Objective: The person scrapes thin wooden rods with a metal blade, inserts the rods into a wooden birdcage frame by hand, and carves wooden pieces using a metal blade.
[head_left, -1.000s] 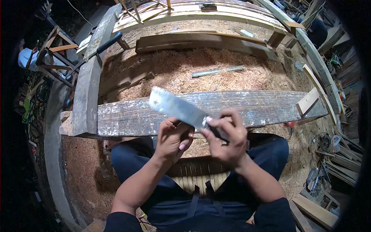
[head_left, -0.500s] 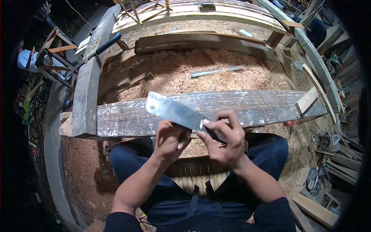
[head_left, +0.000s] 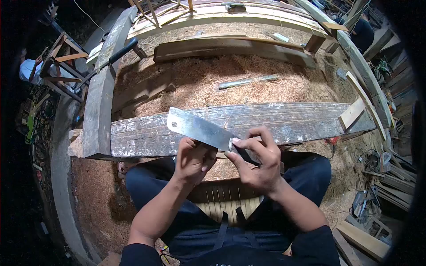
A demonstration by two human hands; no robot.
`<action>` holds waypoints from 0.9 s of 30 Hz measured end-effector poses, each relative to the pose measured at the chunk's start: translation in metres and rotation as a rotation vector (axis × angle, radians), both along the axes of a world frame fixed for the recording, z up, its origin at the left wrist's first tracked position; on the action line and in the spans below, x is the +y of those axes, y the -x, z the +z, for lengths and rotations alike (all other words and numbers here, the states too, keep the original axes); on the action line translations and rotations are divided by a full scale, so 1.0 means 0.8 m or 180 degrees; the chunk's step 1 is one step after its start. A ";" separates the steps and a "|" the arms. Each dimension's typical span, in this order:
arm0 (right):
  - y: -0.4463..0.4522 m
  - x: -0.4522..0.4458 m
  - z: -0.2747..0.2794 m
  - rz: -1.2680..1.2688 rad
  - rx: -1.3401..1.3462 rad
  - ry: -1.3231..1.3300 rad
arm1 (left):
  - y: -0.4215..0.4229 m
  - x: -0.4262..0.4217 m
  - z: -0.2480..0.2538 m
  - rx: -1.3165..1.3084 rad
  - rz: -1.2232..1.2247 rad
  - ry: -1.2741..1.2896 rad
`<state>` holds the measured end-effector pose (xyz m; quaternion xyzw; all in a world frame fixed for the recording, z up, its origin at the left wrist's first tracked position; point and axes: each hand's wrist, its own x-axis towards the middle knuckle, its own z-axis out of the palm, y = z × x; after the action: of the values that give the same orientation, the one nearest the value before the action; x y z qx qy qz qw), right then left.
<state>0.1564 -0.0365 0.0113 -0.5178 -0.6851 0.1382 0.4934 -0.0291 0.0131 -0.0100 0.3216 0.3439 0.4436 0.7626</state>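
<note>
A flat metal blade [head_left: 198,129] with a small round hole near its far left end slants above the near edge of a worn wooden beam [head_left: 284,122]. My right hand [head_left: 262,160] is closed around its dark handle, the thumb and a finger pinching where blade and handle meet. Under the blade's lower edge, my left hand [head_left: 194,160] has its fingers curled close together. Whatever those fingers hold, if anything, is hidden behind the blade and the hand.
Upright timbers [head_left: 98,111] frame the left side. Wood shavings [head_left: 213,77] and a grey strip [head_left: 247,82] lie beyond the beam. A small board [head_left: 352,114] leans at the right. One person [head_left: 30,70] is at far left, another [head_left: 363,36] at upper right.
The blade's far end has dropped slightly and the blade now looks sharp instead of blurred. My right hand keeps its grip; my left hand has shifted slightly left.
</note>
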 end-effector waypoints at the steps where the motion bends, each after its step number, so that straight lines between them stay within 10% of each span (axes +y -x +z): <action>1: -0.008 0.008 -0.010 0.0002 0.0023 0.0011 | 0.000 0.003 0.004 0.0023 0.0002 0.0011; 3: -0.041 0.036 -0.027 -0.0622 -0.0238 -0.0182 | -0.003 0.009 0.009 0.0155 -0.0289 0.0140; 8: -0.087 0.055 0.005 -0.0758 0.3211 0.0949 | 0.006 0.015 0.015 0.0191 -0.0776 -0.0002; 20: -0.054 0.053 0.016 -0.0492 0.3037 0.1631 | 0.021 0.050 0.023 0.1026 -0.1660 -0.0649; 27: -0.086 0.080 -0.014 -0.0540 0.3965 0.0877 | 0.053 0.103 0.003 0.0925 0.0913 -0.0560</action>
<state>0.2255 0.0278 0.0001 -0.4515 -0.2029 0.4602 0.7370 -0.0715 0.0952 -0.0073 0.3952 0.4524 0.5248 0.6031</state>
